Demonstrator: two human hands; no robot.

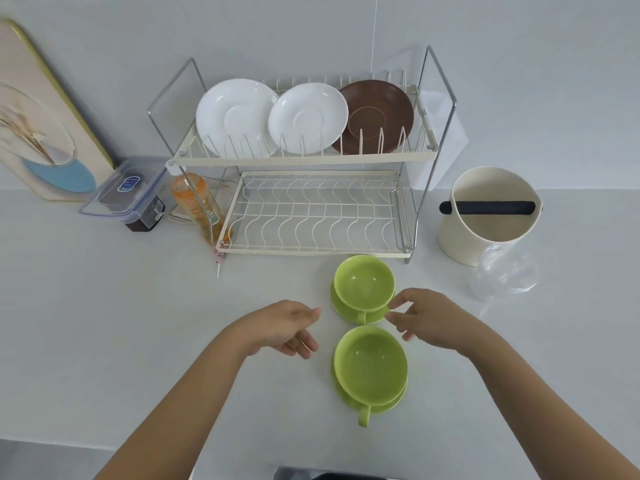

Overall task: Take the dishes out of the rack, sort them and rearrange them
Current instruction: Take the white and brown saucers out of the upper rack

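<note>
A two-tier wire dish rack (304,161) stands at the back of the white counter. Its top tier holds two white saucers (237,117) (308,117) and a brown saucer (377,116), all on edge. The bottom tier is bare. In front of the rack sit two green cups on green saucers, one farther (363,285) and one nearer (370,363). My left hand (284,327) hovers left of them, fingers loosely curled, holding nothing. My right hand (429,317) is at the right rim of the far saucer, fingers apart, empty.
A cream round container with a black bar (488,216) and a clear plastic lid (505,275) lie right of the rack. An orange bottle (197,202), a lidded plastic box (128,192) and a framed picture (45,116) are on the left.
</note>
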